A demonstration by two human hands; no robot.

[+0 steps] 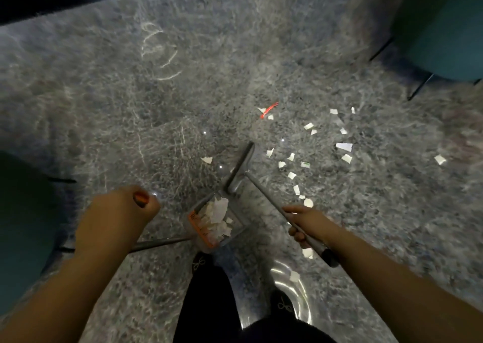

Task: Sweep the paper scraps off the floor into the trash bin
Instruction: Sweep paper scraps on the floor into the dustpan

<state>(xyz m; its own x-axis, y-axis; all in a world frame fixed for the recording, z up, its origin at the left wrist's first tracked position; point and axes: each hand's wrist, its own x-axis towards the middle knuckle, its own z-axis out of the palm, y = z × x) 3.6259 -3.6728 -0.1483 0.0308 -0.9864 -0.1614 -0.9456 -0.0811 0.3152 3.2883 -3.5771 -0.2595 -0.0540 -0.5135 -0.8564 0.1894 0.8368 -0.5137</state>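
Looking down, you see these, largest first:
Floor: speckled grey floor [104, 94], blurred and streaked with glare.
Chairs: teal shapes at the upper right [444, 24] and left edge [23, 212], both cut off.
Dustpan: long-handled dustpan [211, 225] by your feet, holding a heap of white scraps; its rim is hard to trace.
Broom: head [241, 167] on the floor just beyond the dustpan.
Left hand: your left hand [115, 212] is curled round the dustpan handle's orange top; fingers hidden.
Right hand: your right hand [305, 225] grips the broom shaft.
Scraps: paper scraps [343, 146] scattered right of the broom.
Trash bin: cannot tell where.
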